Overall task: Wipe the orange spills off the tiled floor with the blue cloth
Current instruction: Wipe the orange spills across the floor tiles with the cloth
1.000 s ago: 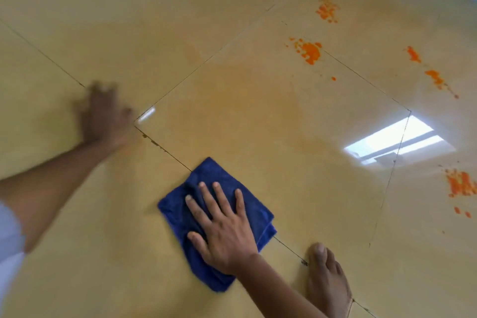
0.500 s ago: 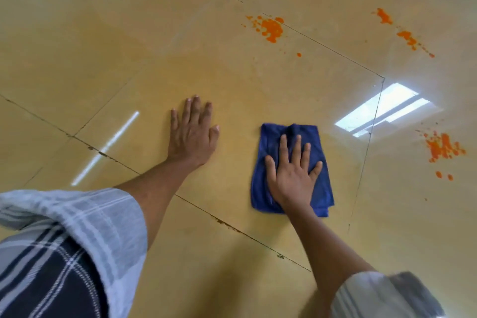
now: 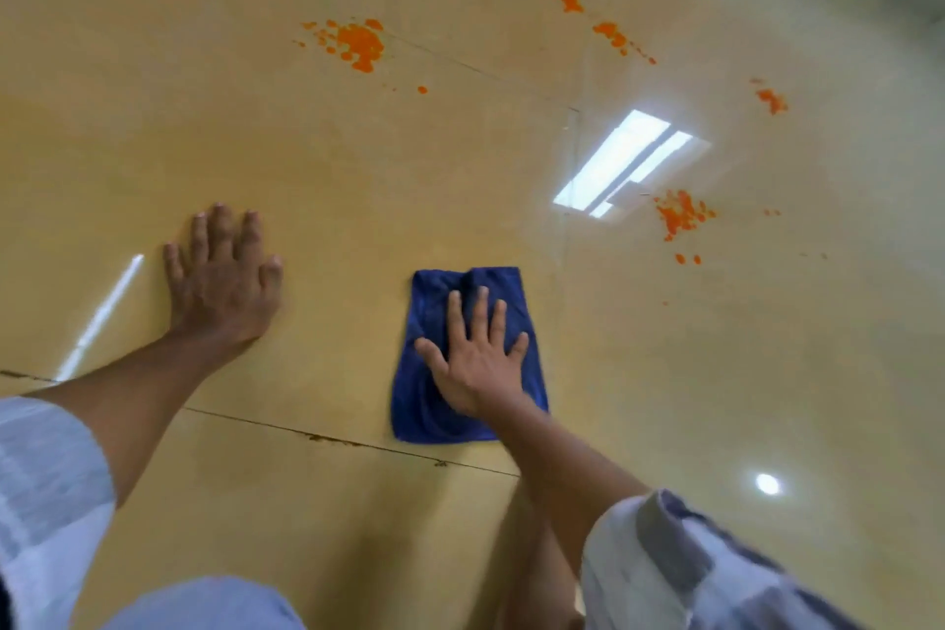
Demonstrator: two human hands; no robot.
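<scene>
Head view shows me the glossy tiled floor [image 3: 716, 399], with orange spills [image 3: 360, 44] scattered ahead, all well apart from the blue cloth [image 3: 434, 404]. The cloth lies folded flat on the tile under my right hand [image 3: 475, 358], whose fingers are straight and spread, pressing, not gripping. My left hand [image 3: 225, 281] braces flat on bare tile, holding nothing. I judge the cloth soft, light, apt to bunch; a palm at its centre suits it.
</scene>
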